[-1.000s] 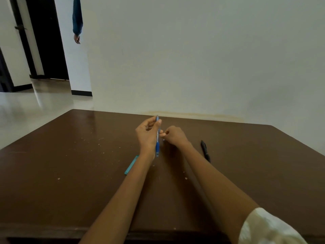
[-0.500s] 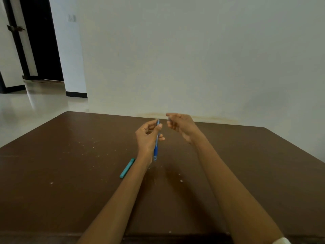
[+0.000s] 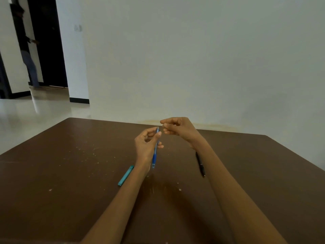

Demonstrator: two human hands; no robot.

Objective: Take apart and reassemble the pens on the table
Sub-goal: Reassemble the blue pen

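Left grip (image 3: 146, 147) round blue pen (image 3: 155, 152) — right grip (image 3: 177, 127) curled, contents unclear

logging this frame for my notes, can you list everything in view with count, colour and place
blue pen: 1, blue, held upright above the table
teal pen: 1, teal, flat on table, left of left forearm
black pen: 1, black, flat on table, partly hidden by right forearm
table: 1, dark brown, speckled, fills lower frame
person in doorway: 1, dark clothes, far upper left
left hand: 1, grips blue pen
right hand: 1, fingers curled, raised by pen's top; contents unclear
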